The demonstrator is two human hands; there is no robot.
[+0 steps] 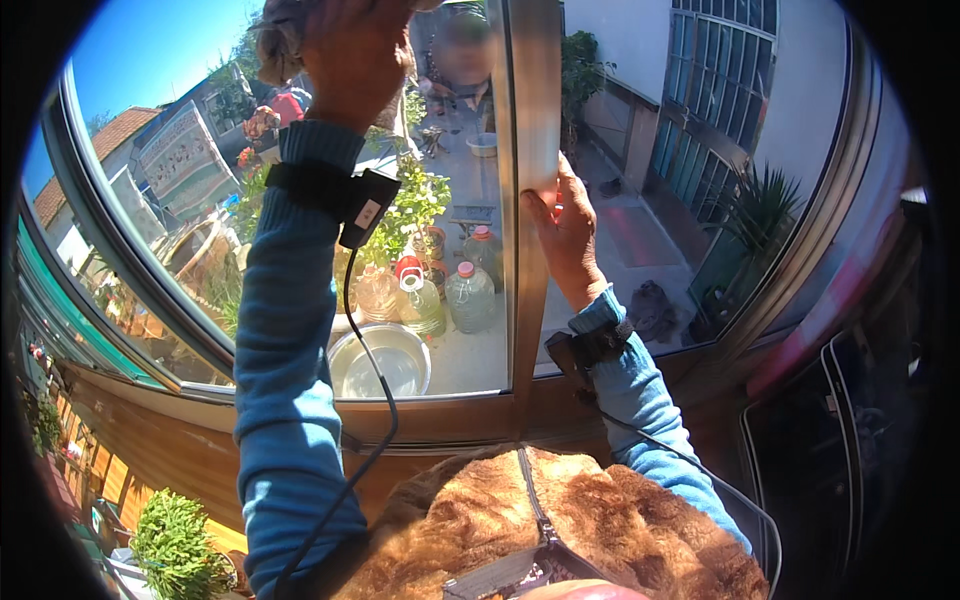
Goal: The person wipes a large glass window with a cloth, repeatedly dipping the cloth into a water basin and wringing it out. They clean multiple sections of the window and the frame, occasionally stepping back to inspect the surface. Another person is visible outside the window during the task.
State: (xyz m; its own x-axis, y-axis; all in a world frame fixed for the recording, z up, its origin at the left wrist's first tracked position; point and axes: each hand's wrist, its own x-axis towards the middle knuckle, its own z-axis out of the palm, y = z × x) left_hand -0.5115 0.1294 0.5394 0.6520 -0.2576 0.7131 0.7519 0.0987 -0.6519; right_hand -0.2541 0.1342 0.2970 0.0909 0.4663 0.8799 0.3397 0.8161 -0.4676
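My left hand point(356, 67) is raised at the top of the view, in front of a window pane point(480, 360). It holds a bunched grey-brown cloth point(281, 45), partly cut off by the picture's edge. Lower and to the right, my right hand point(568, 244) grips the upright window post point(531, 300), thumb on its near face and fingers along its right side. Something small and red point(559, 202) shows by those fingers; I cannot tell what it is. Both wrists carry black strapped devices with cables, over blue knit sleeves.
Past the glass stand capped plastic jugs point(470, 296), a metal basin point(382, 364) and a leafy potted plant point(412, 191). A person point(442, 75) appears in or through the pane. Below runs a wooden sill point(442, 416). A green plant point(176, 544) sits at lower left.
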